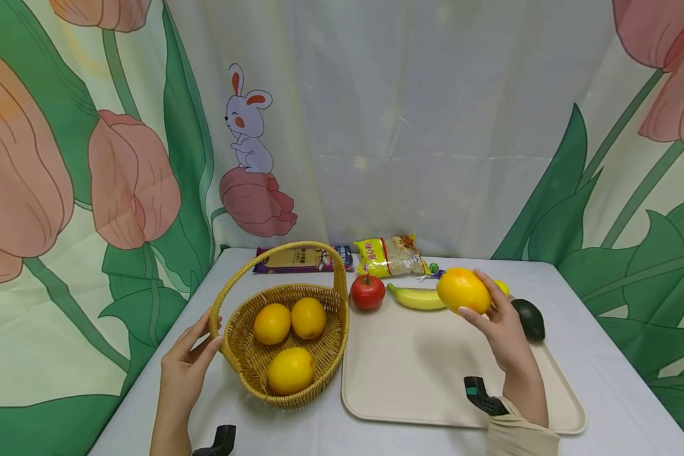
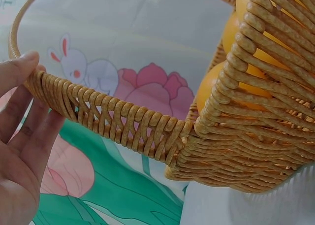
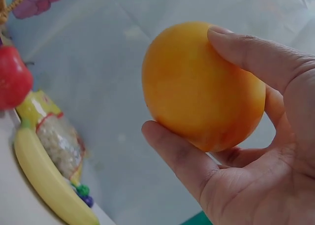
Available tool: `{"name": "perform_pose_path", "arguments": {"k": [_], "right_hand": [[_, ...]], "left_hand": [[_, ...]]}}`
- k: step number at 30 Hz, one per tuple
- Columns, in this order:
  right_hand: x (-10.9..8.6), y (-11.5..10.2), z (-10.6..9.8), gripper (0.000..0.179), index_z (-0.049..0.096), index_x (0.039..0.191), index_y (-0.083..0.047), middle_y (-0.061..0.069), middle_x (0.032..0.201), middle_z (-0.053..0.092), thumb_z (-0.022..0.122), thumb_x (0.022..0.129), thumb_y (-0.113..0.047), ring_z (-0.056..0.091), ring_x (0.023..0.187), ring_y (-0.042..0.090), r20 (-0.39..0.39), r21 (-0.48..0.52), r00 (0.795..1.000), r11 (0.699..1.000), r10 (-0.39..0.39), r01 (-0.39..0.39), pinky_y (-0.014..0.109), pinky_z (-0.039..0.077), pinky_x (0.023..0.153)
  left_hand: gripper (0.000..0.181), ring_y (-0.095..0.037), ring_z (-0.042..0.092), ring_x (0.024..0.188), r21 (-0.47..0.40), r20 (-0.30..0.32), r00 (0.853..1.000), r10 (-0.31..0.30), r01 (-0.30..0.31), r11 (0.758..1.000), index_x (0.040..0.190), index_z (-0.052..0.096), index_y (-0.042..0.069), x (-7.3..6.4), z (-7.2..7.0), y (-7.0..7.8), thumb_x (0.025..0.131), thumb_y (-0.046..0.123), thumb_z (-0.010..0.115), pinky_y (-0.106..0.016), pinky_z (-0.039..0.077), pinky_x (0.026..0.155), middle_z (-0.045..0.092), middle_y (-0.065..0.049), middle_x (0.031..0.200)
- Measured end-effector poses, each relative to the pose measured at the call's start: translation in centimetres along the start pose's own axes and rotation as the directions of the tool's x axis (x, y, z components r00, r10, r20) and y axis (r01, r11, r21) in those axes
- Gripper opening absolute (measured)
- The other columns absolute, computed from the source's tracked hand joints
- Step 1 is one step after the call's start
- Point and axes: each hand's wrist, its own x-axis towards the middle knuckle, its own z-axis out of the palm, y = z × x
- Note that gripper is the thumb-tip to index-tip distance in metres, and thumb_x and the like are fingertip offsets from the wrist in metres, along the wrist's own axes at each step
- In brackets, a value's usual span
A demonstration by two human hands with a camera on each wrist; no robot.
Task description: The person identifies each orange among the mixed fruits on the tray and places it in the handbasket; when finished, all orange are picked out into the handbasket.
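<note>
My left hand [image 1: 190,354] pinches the side of the handle [image 2: 113,116] of a woven basket [image 1: 333,364], thumb on one side and fingers on the other. The basket's opening faces toward me. Inside lie two round oranges [image 1: 272,323] and a yellower, longer fruit [image 1: 291,371]. Above the tray [image 1: 416,380], my right hand [image 1: 498,326] holds a smooth orange [image 3: 202,87] between thumb and fingers. Along the tray's far side are a red tomato [image 1: 367,292] and a banana [image 1: 418,298]. A dark avocado [image 1: 528,320] lies to the right, partly behind my right hand.
Behind the tray lie a purple snack packet [image 1: 296,259], a yellow snack bag [image 1: 390,256] and a small purple-and-green item [image 1: 434,270]. Part of a yellow thing [image 1: 502,288] shows behind my right hand. A printed curtain [image 1: 405,126] hangs close behind the table.
</note>
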Motion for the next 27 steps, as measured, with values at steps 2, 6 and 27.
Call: {"name": "perform_pose_path", "arguments": {"k": [2, 6, 27], "right_hand": [[0.2, -0.2, 0.4, 0.073, 0.023, 0.15, -0.027, 0.019, 0.151, 0.015, 0.063, 0.091, -0.015, 0.045, 0.108, 0.003, 0.02, 0.008, 1.0, 1.0, -0.01, 0.01, 0.003, 0.048, 0.083], [0.5, -0.5, 1.1, 0.072, 0.024, 0.15, -0.029, 0.017, 0.151, 0.018, 0.063, 0.091, -0.017, 0.045, 0.109, 0.004, 0.05, 0.003, 0.999, 1.0, -0.013, 0.013, 0.004, 0.048, 0.084], [1.9, -1.6, 4.3, 0.072, 0.027, 0.149, -0.027, 0.009, 0.156, 0.017, 0.066, 0.089, -0.019, 0.035, 0.134, 0.038, 0.183, 0.059, 0.983, 0.998, -0.025, 0.015, 0.011, 0.049, 0.088]], "left_hand": [[0.052, 0.006, 0.059, 0.102, 0.002, -0.002, 1.0, 0.002, -0.002, 1.0, 0.131, 0.056, 0.011, 0.0, 0.0, 0.0, 0.084, -0.007, 0.064, -0.007, 0.052, 0.082, 0.062, 0.023, 0.107], [0.051, 0.006, 0.058, 0.102, 0.005, -0.003, 1.0, -0.015, 0.015, 1.0, 0.131, 0.056, 0.013, 0.0, 0.0, 0.1, 0.084, -0.006, 0.064, -0.007, 0.052, 0.082, 0.062, 0.023, 0.107], [0.051, 0.004, 0.059, 0.101, -0.013, -0.007, 0.999, 0.041, -0.041, 0.999, 0.131, 0.057, 0.007, -0.1, 0.1, 0.0, 0.083, -0.01, 0.063, -0.007, 0.053, 0.082, 0.062, 0.021, 0.106]]}}
